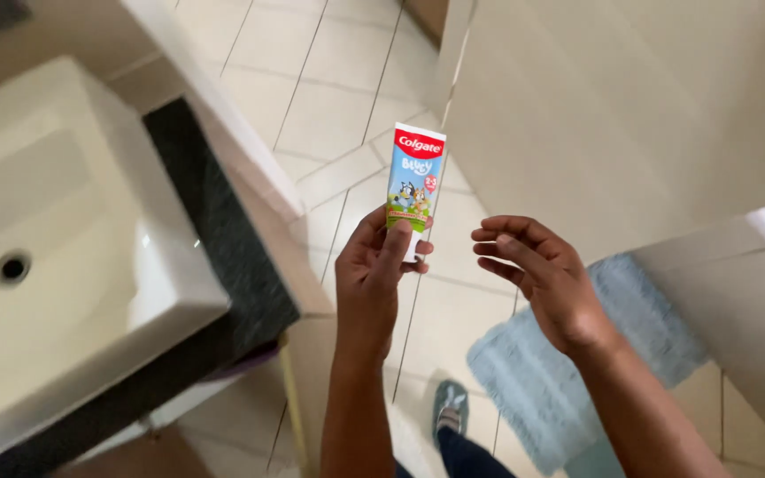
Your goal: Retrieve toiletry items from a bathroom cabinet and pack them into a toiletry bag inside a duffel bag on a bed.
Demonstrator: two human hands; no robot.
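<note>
Near: a shoe (450,409) is standing by a pale blue mat (568,372). Left hand (374,274) is pinching the toothpaste tube (414,181) at its cap end, upright, above the floor tiles. Right hand (537,270) is hovering just beside, fingers loosely curled, empty. Tube looks light, soft-walled, slick; the stiffer cap end seems the best hold. Far left: white sink (64,257).

White sink (90,265) on dark counter (223,239) — pale blue mat (568,372) on tiled floor (329,106).
</note>
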